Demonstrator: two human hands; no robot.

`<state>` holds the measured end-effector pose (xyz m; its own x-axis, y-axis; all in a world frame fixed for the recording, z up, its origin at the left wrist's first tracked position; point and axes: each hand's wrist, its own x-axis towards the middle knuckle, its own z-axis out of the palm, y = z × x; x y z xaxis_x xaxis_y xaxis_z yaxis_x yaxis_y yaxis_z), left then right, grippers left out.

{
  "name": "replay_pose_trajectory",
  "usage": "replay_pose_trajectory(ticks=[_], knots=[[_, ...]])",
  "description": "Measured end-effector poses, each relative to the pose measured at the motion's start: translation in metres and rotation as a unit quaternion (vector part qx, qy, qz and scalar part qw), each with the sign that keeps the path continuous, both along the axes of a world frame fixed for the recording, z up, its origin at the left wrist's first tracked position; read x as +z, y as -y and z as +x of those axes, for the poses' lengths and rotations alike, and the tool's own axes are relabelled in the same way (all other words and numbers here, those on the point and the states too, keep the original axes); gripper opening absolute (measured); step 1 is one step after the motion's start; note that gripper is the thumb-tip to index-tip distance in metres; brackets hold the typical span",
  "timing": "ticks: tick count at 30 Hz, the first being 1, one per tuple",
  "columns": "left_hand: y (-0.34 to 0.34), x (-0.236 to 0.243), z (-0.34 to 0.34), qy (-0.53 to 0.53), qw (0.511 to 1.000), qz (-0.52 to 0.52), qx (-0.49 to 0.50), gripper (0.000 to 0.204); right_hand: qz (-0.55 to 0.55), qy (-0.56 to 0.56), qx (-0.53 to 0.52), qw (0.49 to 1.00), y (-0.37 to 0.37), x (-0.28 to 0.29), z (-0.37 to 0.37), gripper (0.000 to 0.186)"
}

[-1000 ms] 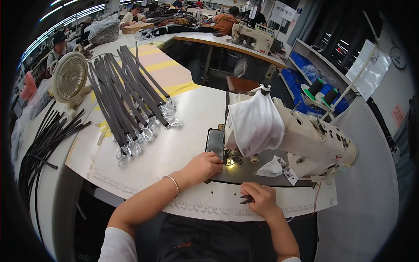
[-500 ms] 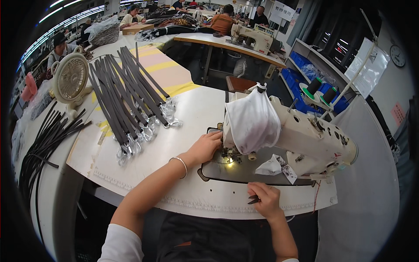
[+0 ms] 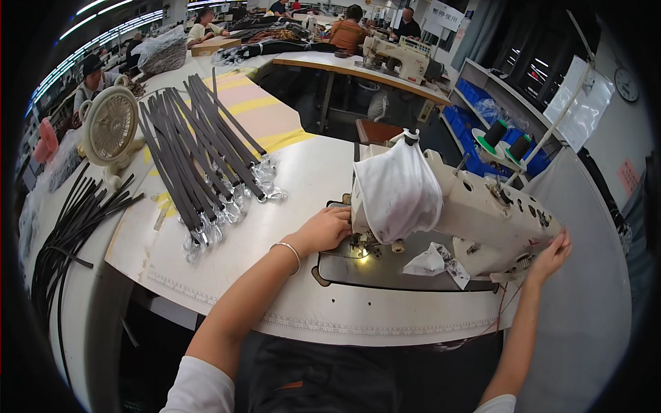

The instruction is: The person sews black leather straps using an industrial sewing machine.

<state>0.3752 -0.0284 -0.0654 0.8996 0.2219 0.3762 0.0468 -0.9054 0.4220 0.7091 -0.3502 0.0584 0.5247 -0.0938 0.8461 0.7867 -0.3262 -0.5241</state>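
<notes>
While left hand [image 3: 329, 229] nears needle [image 3: 361, 242], right hand [image 3: 553, 256] touches handwheel [image 3: 527, 261].

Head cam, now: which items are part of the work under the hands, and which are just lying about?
In use:
- sewing machine
- left hand at the needle area
- right hand at the machine's right end

Lying about:
- dark straps
- desk fan
- thread cones

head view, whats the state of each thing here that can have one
sewing machine: head draped with a white cloth, work light on at the needle
left hand: resting at the needle area, fingers curled, bracelet on the wrist
right hand: open, touching the machine's right end
black straps: laid out in a fanned bundle, clear-wrapped ends toward the person
desk fan: upright; running or not, cannot tell
thread cones: upright on their stand
</notes>
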Motion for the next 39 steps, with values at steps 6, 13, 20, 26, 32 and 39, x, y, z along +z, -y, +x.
replay_pose_trajectory(ticks=[6,13,20,26,32,39], knots=[[0.004,0.002,0.018,0.017,1.0,0.013,-0.011,0.014,-0.33,-0.085,-0.303,0.89,0.127,0.035,0.208,0.041],[0.001,0.002,0.011,0.009,1.0,0.026,0.008,0.014,-0.116,-0.307,-0.049,0.944,0.132,-0.028,0.189,0.047],[0.011,0.019,-0.008,-0.005,0.986,0.15,0.072,0.018,-0.092,-0.318,-0.04,0.943,0.132,-0.034,0.189,0.045],[0.039,0.011,-0.013,0.017,0.988,-0.039,0.148,0.011,-0.064,-0.311,0.01,0.948,0.134,-0.03,0.183,0.045],[0.041,0.003,-0.008,0.079,0.985,-0.053,0.142,0.009,-0.112,-0.325,-0.032,0.938,0.135,-0.017,0.174,0.043],[0.041,0.0,-0.009,0.1,0.985,-0.04,0.131,0.008,-0.142,-0.326,-0.065,0.932,0.126,-0.009,0.163,0.045]])
